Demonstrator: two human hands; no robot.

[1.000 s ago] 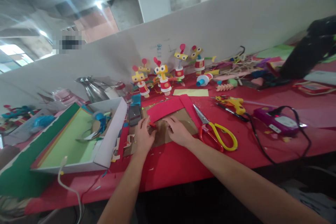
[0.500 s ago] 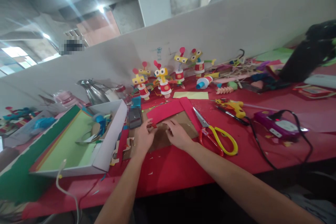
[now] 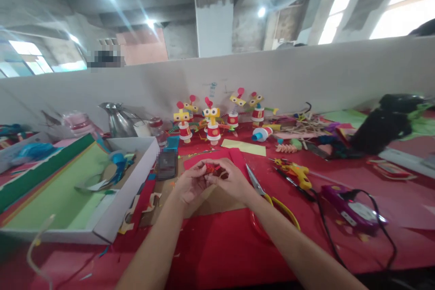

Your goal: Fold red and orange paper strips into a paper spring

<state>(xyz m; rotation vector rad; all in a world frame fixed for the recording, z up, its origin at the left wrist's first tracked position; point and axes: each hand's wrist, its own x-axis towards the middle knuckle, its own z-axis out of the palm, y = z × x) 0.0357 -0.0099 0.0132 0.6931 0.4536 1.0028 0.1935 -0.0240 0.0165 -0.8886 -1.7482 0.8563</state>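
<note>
My left hand (image 3: 193, 183) and my right hand (image 3: 234, 182) meet above the brown cardboard (image 3: 217, 203), fingers pinched. Between the fingertips is a small red folded or coiled piece (image 3: 211, 169), mostly covered, so its exact kind does not show. Both hands seem closed on it. Behind them, red paper (image 3: 239, 158) lies on the cardboard. Beside my right forearm are scissors (image 3: 255, 180) with one yellow and one red handle, partly hidden by the arm.
Several paper-cup robot figures (image 3: 213, 131) stand at the back. To the left is a white box (image 3: 136, 181) holding coloured paper; a phone (image 3: 167, 165) lies beside it. On the right are a yellow glue gun (image 3: 299, 174) and a purple device (image 3: 353, 208) with a black cable.
My hands have risen from the cardboard and come together around the small red piece. The view has levelled out, and my right forearm now covers part of the scissors.
</note>
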